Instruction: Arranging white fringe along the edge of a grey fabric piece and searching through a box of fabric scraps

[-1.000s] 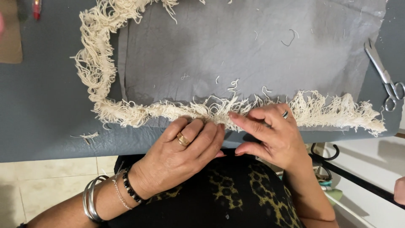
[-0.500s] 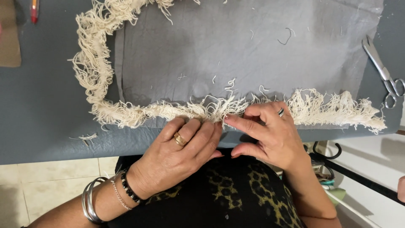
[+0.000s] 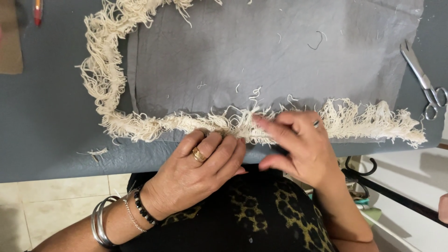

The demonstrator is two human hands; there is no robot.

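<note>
The left hand [image 3: 198, 172] is pressing flat, fingers released, on the cream fringe trim [image 3: 186, 125] along the grey fabric [image 3: 261, 56] at 6 o'clock. The right hand [image 3: 298, 149] is pinching the fringe. At 3 o'clock, scissors [image 3: 427, 84] are lying near the counter [image 3: 42, 126] edge, partly cropped.

Cream fringe [image 3: 154, 128] edges grey cloth [image 3: 280, 56]; silver scissors [image 3: 424, 84]; leopard-print garment [image 3: 261, 210].

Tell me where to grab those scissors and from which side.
Take the scissors by the finger loops, which lie nearest the table's right edge. Come from the right: the closed blades point up and left toward the grey fabric, and nothing covers the loops.
</note>
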